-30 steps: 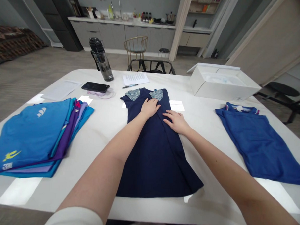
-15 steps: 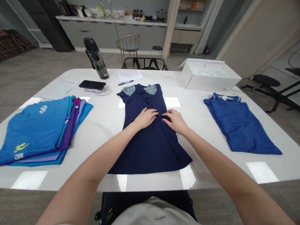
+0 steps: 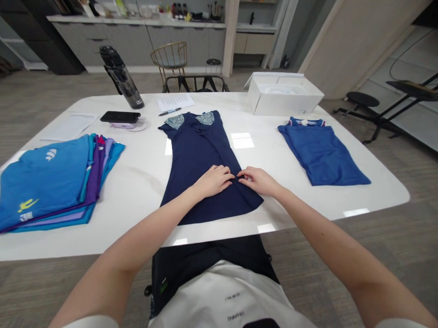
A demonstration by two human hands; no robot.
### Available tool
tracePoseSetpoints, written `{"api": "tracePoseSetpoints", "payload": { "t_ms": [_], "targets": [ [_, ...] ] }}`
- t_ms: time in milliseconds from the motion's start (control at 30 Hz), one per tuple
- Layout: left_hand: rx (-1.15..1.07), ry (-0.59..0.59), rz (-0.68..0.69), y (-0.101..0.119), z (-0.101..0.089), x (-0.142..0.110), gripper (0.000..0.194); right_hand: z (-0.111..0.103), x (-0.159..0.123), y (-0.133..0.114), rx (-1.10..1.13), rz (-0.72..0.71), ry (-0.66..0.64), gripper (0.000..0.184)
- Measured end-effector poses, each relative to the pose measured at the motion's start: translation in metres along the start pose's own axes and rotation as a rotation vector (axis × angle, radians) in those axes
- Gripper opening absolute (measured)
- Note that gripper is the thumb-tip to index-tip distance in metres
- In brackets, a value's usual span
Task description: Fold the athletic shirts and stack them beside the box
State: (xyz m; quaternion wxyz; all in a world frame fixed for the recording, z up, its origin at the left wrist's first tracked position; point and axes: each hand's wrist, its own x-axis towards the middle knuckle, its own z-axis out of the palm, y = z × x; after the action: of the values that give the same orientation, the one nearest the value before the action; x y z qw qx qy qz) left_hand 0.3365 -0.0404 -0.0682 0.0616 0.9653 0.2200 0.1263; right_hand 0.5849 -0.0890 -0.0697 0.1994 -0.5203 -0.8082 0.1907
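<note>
Fabric of the navy shirt (image 3: 200, 160) lay flat at the table (image 3: 143, 186) centre, sides folded inward. My left hand (image 3: 213, 180) and right hand (image 3: 259, 180) rested palm-down, fingers loosely spread, fingertips meeting at its lower middle, pinning the overlap flat.

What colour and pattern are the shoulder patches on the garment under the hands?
Light teal-grey paisley-like print shoulder patches on the dark navy garment; head view.

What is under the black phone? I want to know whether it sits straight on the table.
The phone lies on a flat lilac thing, whose edge shows beneath it, on the white table. The phone covers the rest, so what it is stays unclear.
</note>
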Motion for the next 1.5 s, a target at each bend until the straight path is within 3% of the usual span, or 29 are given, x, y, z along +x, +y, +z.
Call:
{"api": "tracePoseSetpoints", "payload": {
  "t_ms": [300,500,633,733,867,1067,1267,1400,1500],
  "targets": [
    [0.010,-0.014,0.076,0.060,0.004,-0.007,0.025,-0.004,-0.052,-0.009,0.208,0.129,-0.007,0.025],
    [-0.021,0.013,0.049,0.086,0.009,-0.006,0.022,-0.005,-0.078,-0.016,0.369,0.147,-0.004,0.033],
    [-0.144,0.084,-0.017,0.093,0.007,-0.012,0.022,-0.007,-0.090,-0.033,0.260,0.116,-0.028,0.034],
    [-0.269,0.178,-0.074,0.094,0.002,-0.020,0.021,0.001,-0.097,-0.047,0.117,0.116,0.042,0.046],
    [-0.285,0.208,-0.130,0.093,-0.008,-0.035,0.017,0.022,-0.102,-0.059,-0.067,0.240,0.232,0.027],
    [-0.285,0.178,-0.191,0.093,-0.017,-0.067,0.019,0.041,-0.107,-0.075,-0.117,0.204,0.281,0.021],
    [-0.096,0.116,-0.239,0.109,-0.010,-0.078,0.044,0.048,-0.107,-0.084,0.005,0.188,0.359,0.009],
    [0.010,0.139,-0.266,0.114,0.000,-0.072,0.020,0.047,-0.105,-0.084,-0.056,0.177,0.357,0.008],
    [0.076,0.174,-0.279,0.114,0.005,-0.071,0.017,0.046,-0.105,-0.083,-0.121,0.169,0.332,0.007]
  ]
}}
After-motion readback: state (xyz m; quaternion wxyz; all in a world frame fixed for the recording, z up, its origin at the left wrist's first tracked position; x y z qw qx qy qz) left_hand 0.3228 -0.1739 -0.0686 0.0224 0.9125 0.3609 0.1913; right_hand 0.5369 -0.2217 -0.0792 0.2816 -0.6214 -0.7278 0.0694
